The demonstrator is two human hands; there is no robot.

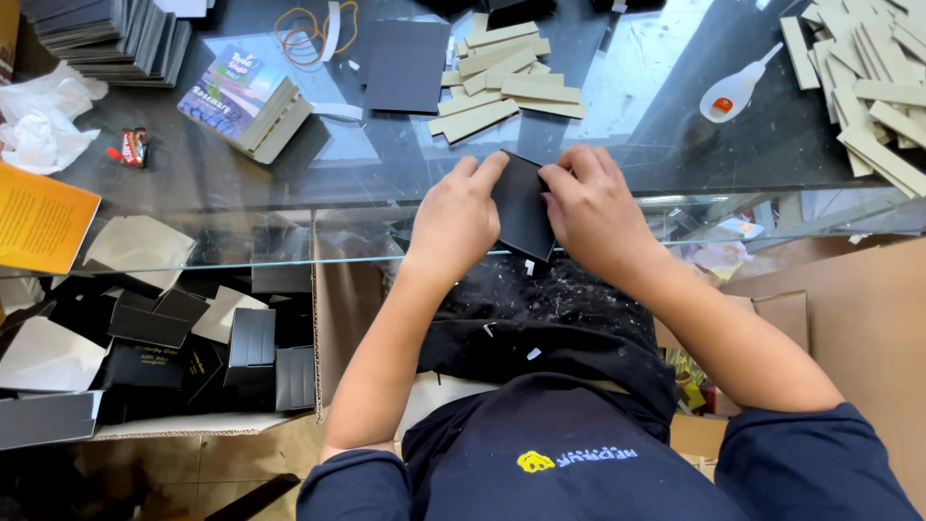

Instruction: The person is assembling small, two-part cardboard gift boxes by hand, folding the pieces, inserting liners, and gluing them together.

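A small black card piece [523, 207] lies tilted at the near edge of the glass table [241, 183]. My left hand [455, 217] presses its left side, index finger along the top edge. My right hand [593, 212] holds its right side, fingers curled over the top corner. Both hands grip the piece between them. Just beyond it sits a loose pile of tan cardboard strips [503, 77] and a flat dark grey sheet [405, 66].
A white glue bottle [733, 92] and more tan strips [868, 87] lie at the right. A stack of printed booklets [246, 96], rubber bands [313, 34], dark sheet stacks [111, 34] and crumpled white paper [39, 121] sit left. A cardboard box of black folded pieces [193, 347] stands below.
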